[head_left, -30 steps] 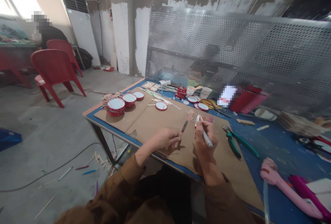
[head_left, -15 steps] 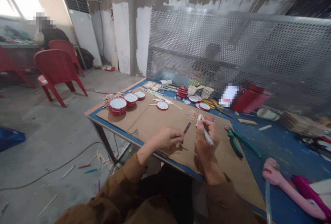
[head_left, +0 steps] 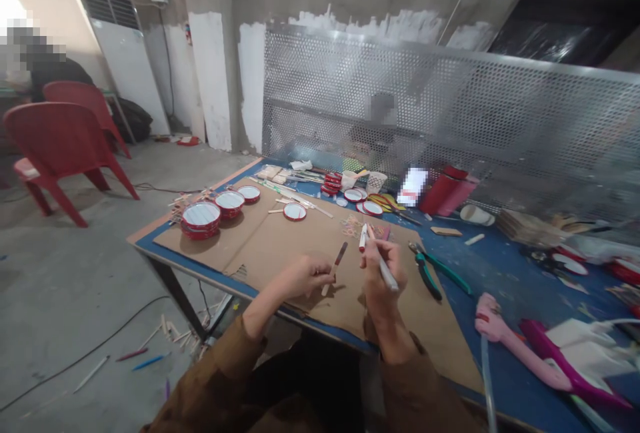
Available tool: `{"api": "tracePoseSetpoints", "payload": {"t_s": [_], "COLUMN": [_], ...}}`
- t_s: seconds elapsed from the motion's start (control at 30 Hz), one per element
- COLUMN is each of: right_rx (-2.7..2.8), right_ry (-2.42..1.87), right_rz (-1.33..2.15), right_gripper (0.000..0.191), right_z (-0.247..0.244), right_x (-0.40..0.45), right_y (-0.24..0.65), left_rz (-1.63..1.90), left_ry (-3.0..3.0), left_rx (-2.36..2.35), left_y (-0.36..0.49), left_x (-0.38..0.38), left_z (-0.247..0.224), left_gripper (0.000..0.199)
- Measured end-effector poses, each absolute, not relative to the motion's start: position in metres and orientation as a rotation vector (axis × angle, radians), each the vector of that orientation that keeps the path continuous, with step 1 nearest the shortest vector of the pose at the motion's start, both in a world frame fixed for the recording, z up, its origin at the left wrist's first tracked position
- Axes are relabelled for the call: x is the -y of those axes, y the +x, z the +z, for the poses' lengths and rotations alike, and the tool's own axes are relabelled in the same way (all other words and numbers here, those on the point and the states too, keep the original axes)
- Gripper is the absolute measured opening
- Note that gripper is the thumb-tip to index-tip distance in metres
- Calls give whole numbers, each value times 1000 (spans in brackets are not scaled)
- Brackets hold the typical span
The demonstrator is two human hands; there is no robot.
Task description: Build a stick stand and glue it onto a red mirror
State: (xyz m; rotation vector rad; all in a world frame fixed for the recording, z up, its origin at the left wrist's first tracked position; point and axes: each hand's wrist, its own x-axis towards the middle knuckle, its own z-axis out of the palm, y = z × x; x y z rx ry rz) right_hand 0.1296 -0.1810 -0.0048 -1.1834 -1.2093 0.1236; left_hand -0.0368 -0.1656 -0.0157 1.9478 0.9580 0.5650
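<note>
My left hand (head_left: 311, 276) is closed on a thin flat wooden stick (head_left: 341, 254), pale at the lower end and dark brown at the upper part. In my right hand (head_left: 383, 266) is a white marker (head_left: 387, 273), its back end pointing down towards me. A white piece with a red end (head_left: 363, 238) sticks out ahead of the fingers; whether it belongs to the marker I cannot tell. Both hands are above brown cardboard (head_left: 280, 246), with the stick and marker apart. Behind my right hand lies a tangle of coloured rubber bands (head_left: 353, 226).
Stacks of red-rimmed discs (head_left: 201, 218) stand at the table's left, and one disc (head_left: 295, 211) lies mid-board. Green-handled pliers (head_left: 427, 273) and a pink glue gun (head_left: 520, 346) lie right. A perforated metal panel (head_left: 320, 86) backs the table. A person (head_left: 55, 66) sits far left.
The camera view has turned to the right, so everything sits further left in the picture. Both hands keep their hold on the stick and the marker.
</note>
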Motion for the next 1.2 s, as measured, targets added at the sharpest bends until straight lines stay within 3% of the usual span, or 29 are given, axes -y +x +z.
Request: {"api": "tracePoseSetpoints", "payload": {"t_s": [1.2], "right_rx": [1562], "right_ry": [-1207], "right_rz": [57], "right_gripper": [23], "right_z": [-9], "right_x": [196], "right_y": [131], "left_rz": [623], "left_ry": [2004], "left_rx": [-960], "left_y": [-37], "left_x": [168], "left_z": [-11], "left_gripper": [25]}}
